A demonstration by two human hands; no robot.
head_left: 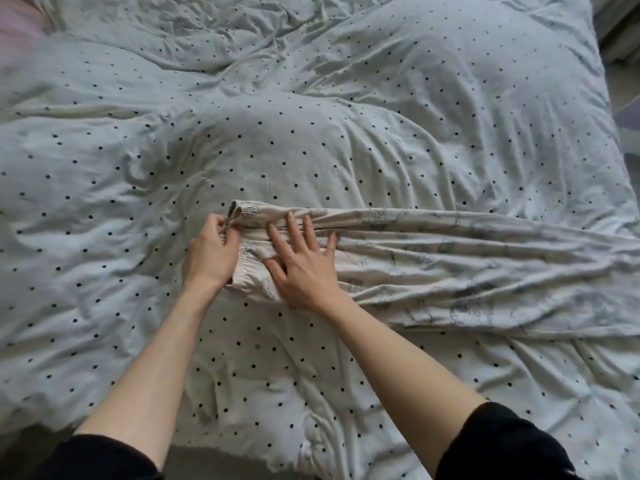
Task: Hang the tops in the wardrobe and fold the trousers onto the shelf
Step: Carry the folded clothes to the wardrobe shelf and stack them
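Observation:
A pair of cream trousers (450, 261) with a faint grey print lies across the bed, waistband at the left, legs running off to the right edge of the view. My left hand (211, 251) pinches the elastic waistband at its left end, fingers curled round the gathered edge. My right hand (304, 261) lies flat on the fabric just right of the waistband, fingers straight and spread, pressing it down. No tops, wardrobe or shelf show in this view.
The bed is covered by a rumpled pale duvet (311, 140) with small black dots, filling almost the whole view. Its near edge (242, 459) hangs toward me. A strip of floor (630, 109) shows past the bed's right side.

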